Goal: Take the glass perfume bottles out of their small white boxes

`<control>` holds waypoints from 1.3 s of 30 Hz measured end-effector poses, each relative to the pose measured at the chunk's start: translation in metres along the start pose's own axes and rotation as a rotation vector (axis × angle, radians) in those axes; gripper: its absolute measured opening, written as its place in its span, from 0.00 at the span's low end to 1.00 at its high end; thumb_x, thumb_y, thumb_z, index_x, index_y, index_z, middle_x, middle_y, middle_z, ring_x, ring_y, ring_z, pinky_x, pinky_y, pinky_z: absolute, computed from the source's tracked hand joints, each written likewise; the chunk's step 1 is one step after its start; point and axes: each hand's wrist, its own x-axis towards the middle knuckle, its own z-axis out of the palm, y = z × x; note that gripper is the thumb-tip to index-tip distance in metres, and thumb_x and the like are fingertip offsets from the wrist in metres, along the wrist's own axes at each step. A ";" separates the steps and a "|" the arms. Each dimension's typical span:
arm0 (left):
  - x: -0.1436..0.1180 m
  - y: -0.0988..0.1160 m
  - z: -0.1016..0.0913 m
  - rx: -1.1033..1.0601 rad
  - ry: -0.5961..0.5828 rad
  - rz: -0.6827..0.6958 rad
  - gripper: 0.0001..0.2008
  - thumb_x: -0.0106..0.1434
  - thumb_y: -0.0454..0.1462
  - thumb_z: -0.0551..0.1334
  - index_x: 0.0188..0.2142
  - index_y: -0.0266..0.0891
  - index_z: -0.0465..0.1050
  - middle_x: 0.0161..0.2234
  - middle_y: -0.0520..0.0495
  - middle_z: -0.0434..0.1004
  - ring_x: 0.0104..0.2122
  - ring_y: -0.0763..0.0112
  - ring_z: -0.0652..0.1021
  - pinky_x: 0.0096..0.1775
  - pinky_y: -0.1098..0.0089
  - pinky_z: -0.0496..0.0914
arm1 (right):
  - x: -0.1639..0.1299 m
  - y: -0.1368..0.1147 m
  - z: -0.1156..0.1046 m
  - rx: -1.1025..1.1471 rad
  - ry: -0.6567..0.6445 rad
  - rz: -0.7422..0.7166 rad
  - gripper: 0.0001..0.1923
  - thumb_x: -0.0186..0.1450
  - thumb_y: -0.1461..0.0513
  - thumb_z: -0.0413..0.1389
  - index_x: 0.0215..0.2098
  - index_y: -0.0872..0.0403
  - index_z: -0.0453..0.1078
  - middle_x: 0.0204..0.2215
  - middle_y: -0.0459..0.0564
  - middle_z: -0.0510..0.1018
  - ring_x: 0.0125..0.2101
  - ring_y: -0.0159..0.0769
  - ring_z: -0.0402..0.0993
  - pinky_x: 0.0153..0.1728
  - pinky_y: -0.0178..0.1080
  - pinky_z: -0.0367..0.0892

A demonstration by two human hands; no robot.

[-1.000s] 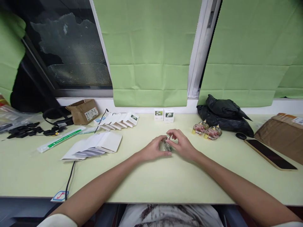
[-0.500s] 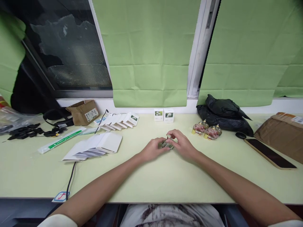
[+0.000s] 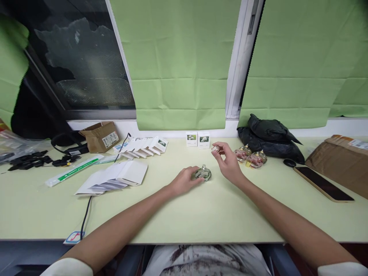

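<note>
My left hand (image 3: pixel 185 181) rests on the table with its fingers and thumb wrapped around a small round glass bottle (image 3: pixel 204 173). The bottle stands upright, greenish inside, its narrow neck bare at the top. Up and to the right of it, my right hand (image 3: pixel 229 165) pinches a small shiny cap (image 3: pixel 215 149) between thumb and fingers, clear of the table. Beyond that hand sit several round bottles (image 3: pixel 255 159) with pinkish contents and gold-coloured tops. Two small white boxes (image 3: pixel 204 140) with flower pictures stand near the wall.
White folded cartons (image 3: pixel 120 177) lie at the left, with another row (image 3: pixel 143 146) behind. An open cardboard box (image 3: pixel 102 137) and a green-striped packet (image 3: pixel 75 170) are nearby. On the right are black plastic bags (image 3: pixel 270 140), a phone (image 3: pixel 324 184) and a brown parcel (image 3: pixel 340 163).
My right hand has lifted the cap off the bottle and moved up and to the right with it, exposing the neck. My left hand stays around the bottle.
</note>
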 end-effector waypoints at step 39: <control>-0.011 0.017 -0.004 -0.197 0.159 -0.011 0.17 0.76 0.51 0.54 0.54 0.45 0.66 0.32 0.54 0.70 0.30 0.70 0.68 0.34 0.69 0.64 | -0.009 0.013 -0.002 -0.484 -0.540 -0.475 0.17 0.73 0.68 0.44 0.56 0.52 0.66 0.41 0.56 0.74 0.42 0.50 0.67 0.44 0.50 0.66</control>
